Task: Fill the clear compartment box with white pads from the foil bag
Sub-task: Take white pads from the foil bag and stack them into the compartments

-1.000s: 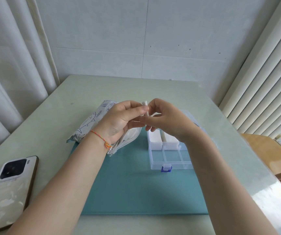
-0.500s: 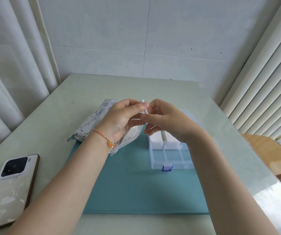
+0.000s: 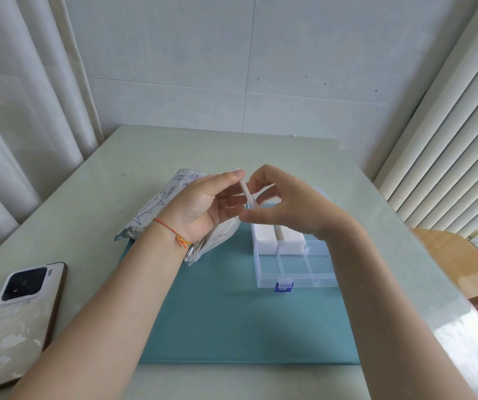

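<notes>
Above the table's middle, my left hand (image 3: 203, 202) and my right hand (image 3: 282, 204) both pinch one thin white pad (image 3: 245, 191), seen edge-on between the fingertips. The foil bag (image 3: 157, 204) with blue drawings lies under my left wrist, its open mouth showing more white pads (image 3: 221, 233). The clear compartment box (image 3: 292, 268) with a blue latch sits on the teal mat, just below my right hand. Its back compartments hold white pads (image 3: 263, 235); the front compartments look bare.
A teal mat (image 3: 232, 313) covers the table's near middle. A phone (image 3: 18, 319) lies face down at the near left. Curtains hang at left, blinds at right, and a wooden surface (image 3: 448, 255) stands beyond the table's right edge.
My hands have drawn slightly apart around the pad, which now tilts more between the fingertips. The bag and box stay put.
</notes>
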A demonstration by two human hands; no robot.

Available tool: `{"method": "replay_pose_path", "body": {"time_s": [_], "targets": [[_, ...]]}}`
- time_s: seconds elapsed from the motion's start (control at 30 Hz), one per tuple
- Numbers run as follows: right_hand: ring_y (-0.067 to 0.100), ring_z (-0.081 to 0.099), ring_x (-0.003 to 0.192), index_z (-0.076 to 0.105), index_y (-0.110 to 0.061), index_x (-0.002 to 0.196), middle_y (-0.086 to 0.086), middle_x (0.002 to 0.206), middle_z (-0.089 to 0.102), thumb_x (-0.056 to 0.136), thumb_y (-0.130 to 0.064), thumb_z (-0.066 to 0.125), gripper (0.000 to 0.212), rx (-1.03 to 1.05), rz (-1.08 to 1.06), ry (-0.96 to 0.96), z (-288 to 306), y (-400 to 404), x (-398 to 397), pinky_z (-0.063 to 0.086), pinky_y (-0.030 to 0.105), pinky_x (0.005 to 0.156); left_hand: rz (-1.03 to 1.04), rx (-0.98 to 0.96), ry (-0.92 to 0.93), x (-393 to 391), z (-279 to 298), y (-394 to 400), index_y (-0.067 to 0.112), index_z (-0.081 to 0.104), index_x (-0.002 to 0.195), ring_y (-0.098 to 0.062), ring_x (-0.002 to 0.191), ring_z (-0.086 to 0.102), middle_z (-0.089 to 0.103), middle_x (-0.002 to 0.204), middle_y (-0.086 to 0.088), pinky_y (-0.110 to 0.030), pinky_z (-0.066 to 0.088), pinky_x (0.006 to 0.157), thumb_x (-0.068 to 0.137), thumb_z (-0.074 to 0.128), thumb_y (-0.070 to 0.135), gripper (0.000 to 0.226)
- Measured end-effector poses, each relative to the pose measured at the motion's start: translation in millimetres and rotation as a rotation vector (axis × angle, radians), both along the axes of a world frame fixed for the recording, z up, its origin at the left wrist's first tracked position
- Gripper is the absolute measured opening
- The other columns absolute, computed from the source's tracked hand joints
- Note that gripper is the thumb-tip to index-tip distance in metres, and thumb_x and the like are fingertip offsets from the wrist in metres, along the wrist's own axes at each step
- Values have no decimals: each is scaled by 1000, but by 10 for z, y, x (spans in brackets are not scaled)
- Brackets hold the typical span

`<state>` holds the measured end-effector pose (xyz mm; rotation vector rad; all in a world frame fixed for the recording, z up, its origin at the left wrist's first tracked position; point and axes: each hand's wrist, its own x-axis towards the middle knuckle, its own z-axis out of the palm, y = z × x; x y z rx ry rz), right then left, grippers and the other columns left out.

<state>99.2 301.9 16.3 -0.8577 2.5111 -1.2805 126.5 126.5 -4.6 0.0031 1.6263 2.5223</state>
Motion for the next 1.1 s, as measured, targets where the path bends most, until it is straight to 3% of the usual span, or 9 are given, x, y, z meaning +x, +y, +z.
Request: {"method": "replay_pose_path", "body": {"time_s": [0.13,0.23,0.33,0.43,0.53,0.7,0.8,0.9,1.1], "targets": [[1,52,113,56,-29,91,-12,124,52,72,-34,82,33,1,33,179,67,12,25,49,26,90,-80,29,-64,16,17,-7,19,68,86,-14,74,63,70,93,-5,-26,48,68,79,66,32,15],[9,58,102,55,-25,84,-7,116,60,74,-25,82,29,-4,44,205,95,8,41,49,30,93,-115,53,-72,40,33,34,21,77,89,-17,96,63,71,99,-3,-23,53,67,80,63,33,21],[15,61,95,57,-16,85,0,102,65,72,-23,81,28,-23,31,182,95,28,45,51,32,91,-127,156,-86,68,34,111,13,73,96,-22,109,64,73,102,-8,-23,57,61,83,61,28,23],[11,60,98,58,-18,86,-3,98,62,72,-27,81,28,40,-5,240,63,112,19,51,34,88,-145,181,-85,84,16,219,6,68,105,-21,98,70,73,102,-8,-25,59,71,82,63,26,30],[16,57,93,58,-20,90,-6,97,57,72,-37,80,33,154,-34,337,43,254,-15,51,37,84,-117,49,-102,70,-9,365,6,63,110,-18,75,68,64,94,-11,-26,60,71,88,64,21,27],[14,53,92,57,-23,96,-8,103,51,70,-44,77,39,214,-91,383,-29,466,-55,46,28,81,28,-187,-94,2,-43,641,6,58,83,-23,66,67,62,78,-10,-29,58,62,87,66,7,9],[8,59,97,57,-22,98,-8,105,58,73,-42,80,39,-50,-228,202,-98,599,-122,49,23,80,108,-184,-97,-51,-24,706,8,59,82,-22,67,67,66,76,-7,-28,56,56,87,66,6,9],[13,67,78,57,-13,92,2,86,68,83,-18,75,21,-353,-314,-149,-187,703,-186,53,31,73,129,-211,-128,-102,-34,747,12,59,83,-16,63,60,59,75,-4,-24,53,52,85,71,10,12],[13,63,63,58,-14,82,0,72,65,84,-8,71,14,-371,-376,-209,-358,737,-250,44,25,60,110,-293,-161,-141,-101,865,10,59,78,-9,48,54,55,67,-3,-19,49,44,85,71,7,14]]}}
